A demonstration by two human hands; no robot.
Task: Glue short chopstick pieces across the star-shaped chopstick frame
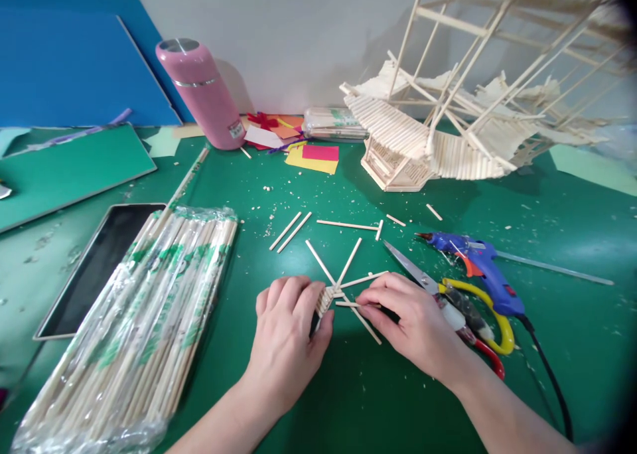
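A star-shaped frame of thin wooden sticks [349, 256] lies on the green table, its arms spreading from a centre between my hands. My left hand [292, 321] is closed around the frame's left side, where short sticks lie side by side as a small panel [325, 300]. Between thumb and fingers, my right hand [402, 311] pinches a short stick [347, 304] just right of the centre. Its fingers are also close to the frame's right arm. Two loose sticks [294, 232] lie beyond my left hand.
Scissors [415, 268] and a blue glue gun [485, 268] with its cable lie right of my right hand. Wrapped chopsticks [144, 321] overlap a dark tablet [94, 275] at left. A pink bottle [206, 99] and a stick-built model [398, 129] stand behind.
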